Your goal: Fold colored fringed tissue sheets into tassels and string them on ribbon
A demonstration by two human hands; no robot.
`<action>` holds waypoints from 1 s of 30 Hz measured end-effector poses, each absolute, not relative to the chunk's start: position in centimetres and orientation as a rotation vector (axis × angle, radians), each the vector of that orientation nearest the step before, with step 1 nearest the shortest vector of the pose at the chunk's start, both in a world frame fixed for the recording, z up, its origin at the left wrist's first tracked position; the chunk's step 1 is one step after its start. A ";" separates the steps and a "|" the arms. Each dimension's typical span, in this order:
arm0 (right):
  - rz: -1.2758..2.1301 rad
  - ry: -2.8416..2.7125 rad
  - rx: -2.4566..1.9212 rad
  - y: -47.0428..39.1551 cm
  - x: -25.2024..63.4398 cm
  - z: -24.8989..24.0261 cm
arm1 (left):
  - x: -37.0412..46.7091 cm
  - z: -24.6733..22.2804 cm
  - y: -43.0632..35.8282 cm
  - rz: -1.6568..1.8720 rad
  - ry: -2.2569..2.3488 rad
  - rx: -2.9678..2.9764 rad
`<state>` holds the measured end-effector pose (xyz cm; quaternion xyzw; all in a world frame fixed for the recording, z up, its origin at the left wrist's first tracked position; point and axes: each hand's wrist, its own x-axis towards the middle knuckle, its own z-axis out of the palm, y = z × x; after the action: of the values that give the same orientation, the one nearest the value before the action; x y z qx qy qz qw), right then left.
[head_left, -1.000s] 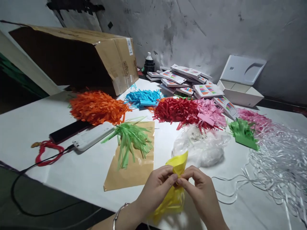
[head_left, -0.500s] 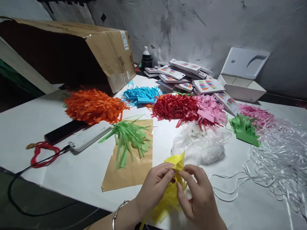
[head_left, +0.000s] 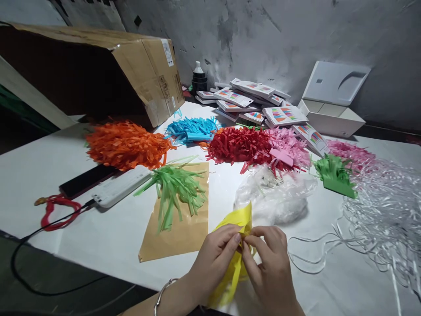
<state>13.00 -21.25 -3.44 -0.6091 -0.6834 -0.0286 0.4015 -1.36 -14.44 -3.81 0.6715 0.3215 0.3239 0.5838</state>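
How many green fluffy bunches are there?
2 clearly visible: a loose bunch partly on the brown sheet, and a compact bunch beside the white strings. Green bits behind the red bunch suggest others may be hidden.

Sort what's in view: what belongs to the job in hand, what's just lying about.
Likely the job's:
- yellow fringed paper, held in left hand and right hand
- light green fringed paper
- orange fringed paper
- shiny white tangled string

Probably just lying about:
- flat black slab
- white oblong device
- looped red cord
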 end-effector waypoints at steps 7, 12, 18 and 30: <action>-0.201 -1.776 -1.605 -21.5 12.9 -3.7 | -1.5 -3.9 -14.6 0.752 0.793 1.549; -0.203 -1.725 -1.561 -21.5 12.7 -3.5 | -1.6 -4.1 -14.8 0.759 0.791 1.541; 0.113 -1.555 -1.521 -21.7 12.9 -3.0 | -1.8 -4.4 -15.1 0.763 0.766 1.537; 0.404 -1.425 -1.544 -22.2 14.1 -2.1 | -1.9 -2.8 -14.1 0.697 0.756 1.837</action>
<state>14.05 -22.21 -2.14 -0.6330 -0.5842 0.1655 0.4802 -1.95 -14.08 -2.77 0.7581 0.3118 0.2877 0.4952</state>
